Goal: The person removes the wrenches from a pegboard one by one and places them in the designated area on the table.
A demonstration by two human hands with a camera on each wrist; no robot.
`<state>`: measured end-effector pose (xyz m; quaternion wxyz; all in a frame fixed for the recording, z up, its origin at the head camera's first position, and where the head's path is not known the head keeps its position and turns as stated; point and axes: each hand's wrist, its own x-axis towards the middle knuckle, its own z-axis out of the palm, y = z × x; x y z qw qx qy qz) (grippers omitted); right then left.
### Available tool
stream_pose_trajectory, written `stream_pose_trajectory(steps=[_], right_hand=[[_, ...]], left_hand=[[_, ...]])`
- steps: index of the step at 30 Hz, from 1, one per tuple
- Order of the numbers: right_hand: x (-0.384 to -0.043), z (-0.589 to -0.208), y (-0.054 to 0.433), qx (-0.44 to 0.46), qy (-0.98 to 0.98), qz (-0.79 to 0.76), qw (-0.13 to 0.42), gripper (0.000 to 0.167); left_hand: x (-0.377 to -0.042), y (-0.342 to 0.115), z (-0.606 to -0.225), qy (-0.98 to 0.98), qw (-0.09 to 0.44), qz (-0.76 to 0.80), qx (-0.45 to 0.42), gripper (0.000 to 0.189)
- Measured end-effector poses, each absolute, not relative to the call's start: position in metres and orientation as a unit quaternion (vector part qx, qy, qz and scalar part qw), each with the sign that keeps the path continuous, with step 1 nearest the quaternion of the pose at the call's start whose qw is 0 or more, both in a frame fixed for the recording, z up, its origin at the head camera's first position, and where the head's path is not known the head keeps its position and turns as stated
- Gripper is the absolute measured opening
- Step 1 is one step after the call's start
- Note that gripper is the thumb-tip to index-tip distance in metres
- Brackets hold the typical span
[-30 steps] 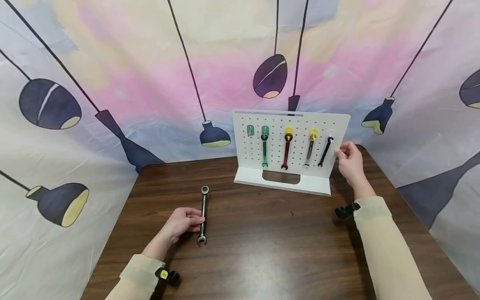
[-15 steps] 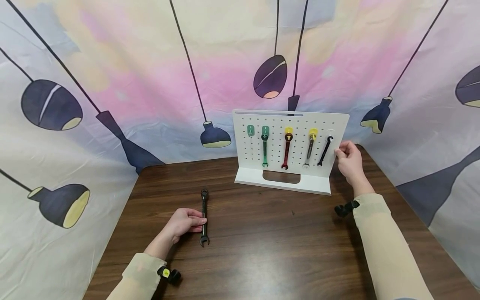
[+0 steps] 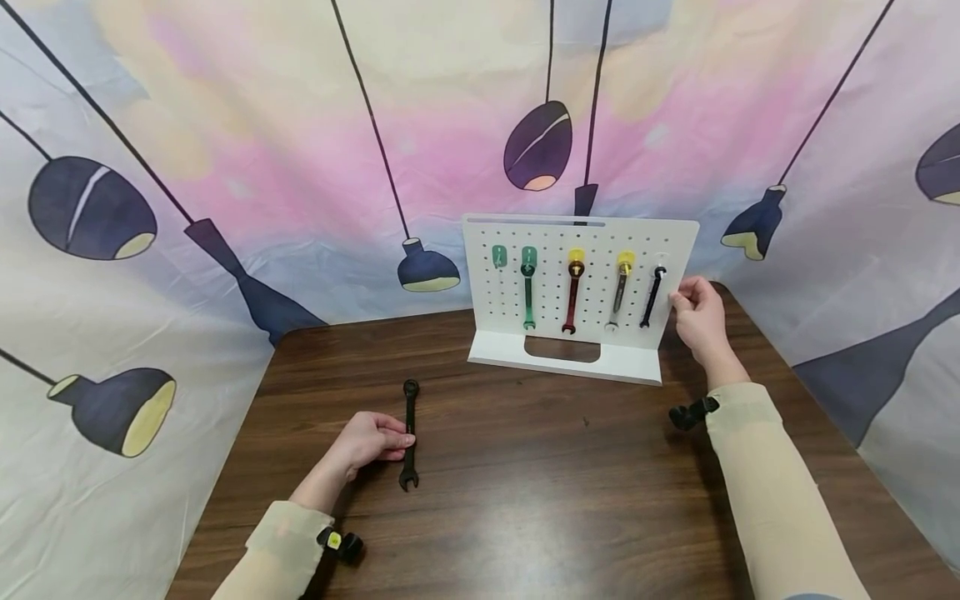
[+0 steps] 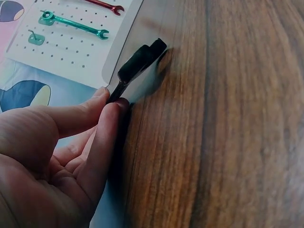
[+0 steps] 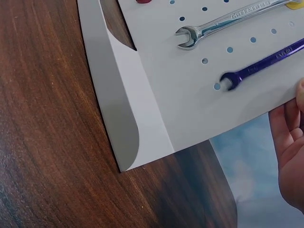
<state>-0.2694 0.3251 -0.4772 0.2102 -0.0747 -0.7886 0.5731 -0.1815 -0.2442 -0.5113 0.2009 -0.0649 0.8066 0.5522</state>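
In the head view my left hand point(image 3: 369, 439) pinches a dark combination wrench point(image 3: 410, 417) by its middle, thumb on one side and fingers on the other. The wrench's ring end points away and its open end toward me. The left wrist view shows one end of this wrench, black against the wood, beyond my fingertips. My right hand point(image 3: 699, 321) grips the right edge of a white pegboard stand point(image 3: 551, 321). On its hooks hang a green wrench point(image 3: 528, 300), a red wrench point(image 3: 572, 300), a silver wrench point(image 5: 232, 20) and a dark purple wrench point(image 5: 266, 64).
At the board's left end, a green hook point(image 3: 499, 257) bears nothing. The stand's white base has a cut-out and rests on the brown wooden table point(image 3: 525, 467). A cloth backdrop point(image 3: 300, 167) printed with hanging lamps rises behind the table and along both sides.
The wrench in my left hand has turned slightly, its face going from shiny to dark. On the board, the purple wrench now hangs straighter. My right hand keeps its grip on the board's edge.
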Motion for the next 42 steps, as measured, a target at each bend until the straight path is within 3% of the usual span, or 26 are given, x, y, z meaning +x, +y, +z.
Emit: stream_pose_trajectory(steps=[11, 19, 42], right_hand=[[-0.271, -0.476, 0.325, -0.072, -0.786, 0.578, 0.207, 0.007], [-0.273, -0.476, 0.326, -0.069, -0.786, 0.579, 0.204, 0.010], [-0.272, -0.480, 0.328, -0.069, -0.787, 0.579, 0.203, 0.015]], left_hand=[[-0.181, -0.240, -0.508, 0.825, 0.177, 0.533, -0.055, 0.030], [-0.180, -0.238, -0.509, 0.849, 0.160, 0.500, -0.056, 0.021], [-0.179, -0.227, -0.505, 0.834, 0.185, 0.512, -0.091, 0.020]])
